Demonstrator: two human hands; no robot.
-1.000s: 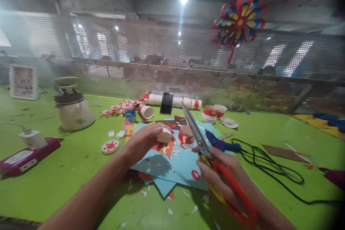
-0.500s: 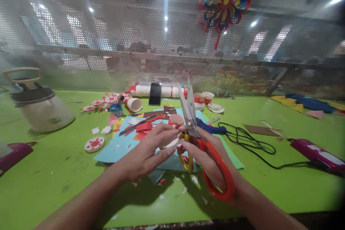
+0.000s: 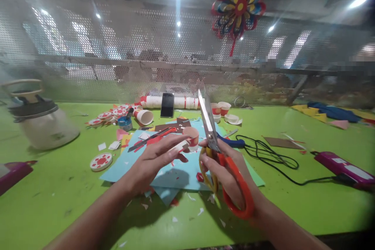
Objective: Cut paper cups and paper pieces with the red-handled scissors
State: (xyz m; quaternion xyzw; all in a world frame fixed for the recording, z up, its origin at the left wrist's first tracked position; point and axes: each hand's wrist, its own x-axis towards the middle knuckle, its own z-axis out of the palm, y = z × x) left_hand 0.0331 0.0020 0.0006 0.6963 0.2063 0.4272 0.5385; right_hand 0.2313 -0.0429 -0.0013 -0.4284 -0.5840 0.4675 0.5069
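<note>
Left hand (image 3: 152,159) pinching white paper piece (image 3: 181,146) above blue paper (image 3: 121,166); right hand (image 3: 224,174) gripping scissors (image 3: 209,129), blades parted. Apparent step: trimming; further cut would call for steady piece, edge between blades.

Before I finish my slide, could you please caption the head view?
Left hand holding a small white piece, right hand holding orange-and-yellow-handled scissors, with light-blue paper on a green table.

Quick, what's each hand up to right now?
Left hand: holding a small white piece between thumb and fingers.
Right hand: holding scissors, blades slightly apart.
</note>
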